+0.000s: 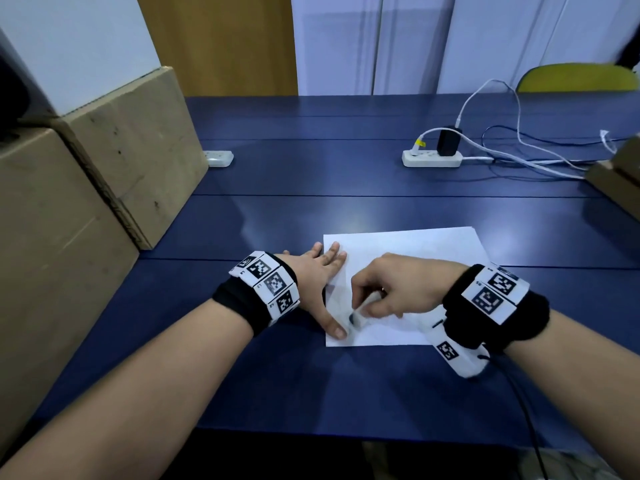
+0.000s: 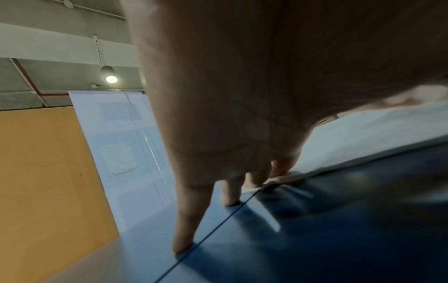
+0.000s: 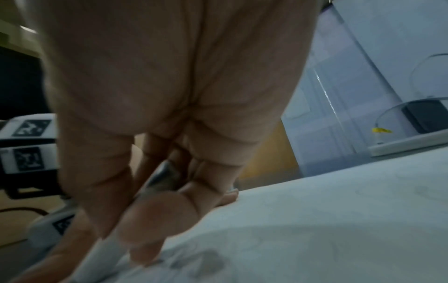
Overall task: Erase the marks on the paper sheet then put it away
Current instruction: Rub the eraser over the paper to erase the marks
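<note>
Blue table [image 1: 346,174] bears paper sheet [image 1: 415,247]: flat left hand [image 1: 318,271] steadies it, right hand [image 1: 398,289] pinches eraser [image 1: 358,315].

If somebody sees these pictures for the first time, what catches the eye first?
The white paper sheet on the dark blue table, near its front edge. The left hand presses flat on the sheet's left edge, while the right hand pinches a white eraser there, its dark tip touching the sheet.

The wristbands [image 1: 266,284] carry square coded markers; their small characters seem too blurred to read.
</note>
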`<state>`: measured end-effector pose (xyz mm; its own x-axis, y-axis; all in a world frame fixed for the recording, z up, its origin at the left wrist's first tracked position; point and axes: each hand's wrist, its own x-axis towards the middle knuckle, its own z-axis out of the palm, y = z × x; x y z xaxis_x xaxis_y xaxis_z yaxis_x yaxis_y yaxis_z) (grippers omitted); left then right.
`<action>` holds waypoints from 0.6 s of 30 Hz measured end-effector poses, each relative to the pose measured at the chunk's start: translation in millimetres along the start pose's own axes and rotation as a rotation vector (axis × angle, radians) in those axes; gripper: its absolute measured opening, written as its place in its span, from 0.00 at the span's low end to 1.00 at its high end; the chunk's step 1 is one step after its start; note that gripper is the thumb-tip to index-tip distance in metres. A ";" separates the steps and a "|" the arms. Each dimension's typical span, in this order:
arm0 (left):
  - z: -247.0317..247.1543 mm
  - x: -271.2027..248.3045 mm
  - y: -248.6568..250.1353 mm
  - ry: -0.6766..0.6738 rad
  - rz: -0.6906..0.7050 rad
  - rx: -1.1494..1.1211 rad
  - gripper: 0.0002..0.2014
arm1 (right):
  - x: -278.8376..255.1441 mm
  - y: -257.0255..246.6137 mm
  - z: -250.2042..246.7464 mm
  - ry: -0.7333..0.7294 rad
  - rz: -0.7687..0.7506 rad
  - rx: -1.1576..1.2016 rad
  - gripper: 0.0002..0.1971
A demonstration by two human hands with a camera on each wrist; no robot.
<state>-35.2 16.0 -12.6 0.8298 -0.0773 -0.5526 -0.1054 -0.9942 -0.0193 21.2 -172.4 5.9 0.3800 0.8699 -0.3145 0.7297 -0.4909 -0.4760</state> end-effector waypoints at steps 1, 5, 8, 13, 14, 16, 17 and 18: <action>0.3 0.2 -0.2 0.000 -0.001 0.001 0.72 | 0.1 -1.6 0.9 -0.033 -0.006 -0.009 0.06; -1.4 -1.4 0.2 -0.005 0.003 0.024 0.73 | 8.8 -0.9 -2.8 0.147 0.005 -0.112 0.02; -1.3 -1.3 -0.2 -0.005 0.005 0.018 0.73 | 9.0 -3.4 -3.1 0.190 -0.037 -0.149 0.08; 1.5 -0.2 -0.7 0.010 -0.010 0.007 0.74 | 5.6 -4.3 0.4 -0.001 -0.023 -0.050 0.02; 0.8 -0.6 -0.8 0.006 -0.009 0.011 0.74 | 9.4 -2.0 -0.6 0.051 -0.012 -0.092 0.02; -0.9 -1.4 -0.8 -0.015 -0.008 0.015 0.73 | 14.7 -0.1 -3.9 0.185 -0.001 -0.184 0.04; -1.0 -1.9 -0.6 -0.023 -0.011 0.008 0.73 | 15.3 -0.7 -4.4 0.210 -0.007 -0.206 0.04; -0.5 -2.1 -0.1 -0.023 -0.015 0.001 0.73 | 14.5 -1.5 -4.3 0.190 -0.018 -0.198 0.03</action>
<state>-36.7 16.2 -11.1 0.8183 -0.0602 -0.5716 -0.0934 -0.9952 -0.0288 28.0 -158.8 5.6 0.4517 0.8813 -0.1389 0.8273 -0.4720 -0.3044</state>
